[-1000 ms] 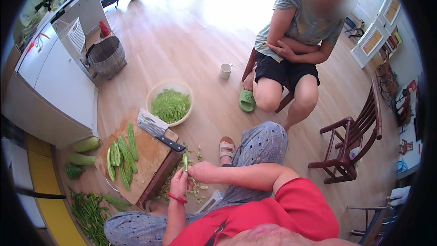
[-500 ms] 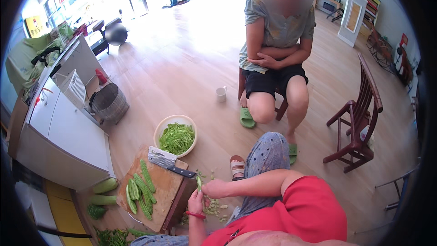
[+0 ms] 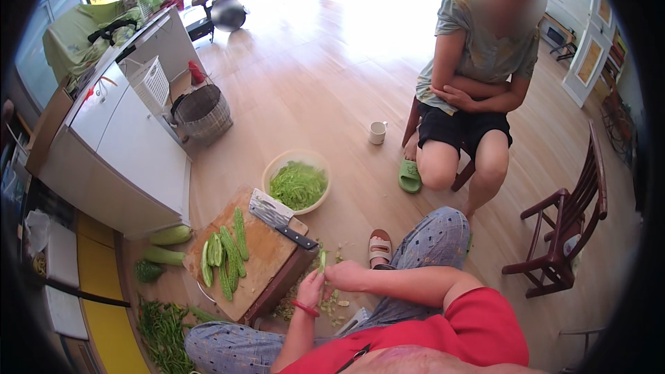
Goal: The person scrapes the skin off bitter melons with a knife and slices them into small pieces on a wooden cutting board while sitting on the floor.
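Observation:
My left hand (image 3: 309,289), with a red band at its wrist, closes around a slim green piece of bitter melon (image 3: 322,260) that points upward. My right hand (image 3: 348,276) is closed right beside it, fingers at the piece; whatever sits in those fingers is hidden. To the left, several bitter melon pieces (image 3: 239,232) lie on a wooden chopping board (image 3: 260,277). A cleaver (image 3: 271,209) rests along the board's far right edge, its black handle toward my hands. Beyond it stands a cream bowl (image 3: 328,172) of sliced green vegetable. Pale scraps (image 3: 334,308) litter the floor below my hands.
Long green gourds (image 3: 171,235) and a heap of green peppers (image 3: 163,336) lie left of the board. A white cabinet (image 3: 142,159) and a woven basket (image 3: 202,114) stand farther left. Ahead, a person (image 3: 481,62) sits with folded arms near a mug (image 3: 377,133). A wooden chair (image 3: 564,221) is at right.
The view has swung left, so the whole scene sits farther right in the picture. Both hands stay together at the bitter melon piece.

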Available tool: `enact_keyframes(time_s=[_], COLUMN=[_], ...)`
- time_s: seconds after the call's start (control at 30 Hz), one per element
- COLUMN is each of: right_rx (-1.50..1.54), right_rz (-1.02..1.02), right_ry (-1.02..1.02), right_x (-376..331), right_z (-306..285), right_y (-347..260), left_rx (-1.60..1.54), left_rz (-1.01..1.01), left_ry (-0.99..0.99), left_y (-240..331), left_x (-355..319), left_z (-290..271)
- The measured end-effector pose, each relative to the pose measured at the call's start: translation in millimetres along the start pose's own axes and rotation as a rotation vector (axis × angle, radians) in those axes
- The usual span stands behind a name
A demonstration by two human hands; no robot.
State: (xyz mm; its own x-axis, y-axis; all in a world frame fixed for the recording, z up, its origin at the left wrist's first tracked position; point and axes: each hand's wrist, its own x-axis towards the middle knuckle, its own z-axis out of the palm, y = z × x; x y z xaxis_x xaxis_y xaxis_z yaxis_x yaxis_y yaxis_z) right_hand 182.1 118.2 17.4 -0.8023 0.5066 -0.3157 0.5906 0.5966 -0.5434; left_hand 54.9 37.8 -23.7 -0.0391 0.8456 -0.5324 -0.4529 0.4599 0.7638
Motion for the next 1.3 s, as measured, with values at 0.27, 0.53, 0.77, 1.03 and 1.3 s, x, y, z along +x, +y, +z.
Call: enact_keyframes(time_s=[0.27, 0.53, 0.77, 1.03, 1.3], right_rx=[-0.083, -0.06, -0.072, -0.041, 0.018], right_rz=[-0.063, -0.039, -0.072, -0.118, -0.016], right_ry=[-0.007, -0.018, 0.002, 0.125, 0.056], right_x=[-1.5, 3.4, 7.2, 4.7, 3.1], right_z=[-2.3, 0.9, 3.2, 13.7, 4.4], right_y=[-1.6, -1.0, -0.6, 11.4, 10.7], left_rx=[-0.023, -0.032, -0.074, -0.095, -0.072], left_rz=[-0.02, -0.02, -0.019, -0.041, -0.069], left_ry=[0.009, 0.02, 0.006, 0.004, -0.027], left_y=[-4.5, -3.3, -5.9, -1.7, 4.8], left_x=[2.0, 1.1, 1.5, 5.5, 11.6], left_z=[-2.8, -3.5, -9.7, -1.4, 7.2])
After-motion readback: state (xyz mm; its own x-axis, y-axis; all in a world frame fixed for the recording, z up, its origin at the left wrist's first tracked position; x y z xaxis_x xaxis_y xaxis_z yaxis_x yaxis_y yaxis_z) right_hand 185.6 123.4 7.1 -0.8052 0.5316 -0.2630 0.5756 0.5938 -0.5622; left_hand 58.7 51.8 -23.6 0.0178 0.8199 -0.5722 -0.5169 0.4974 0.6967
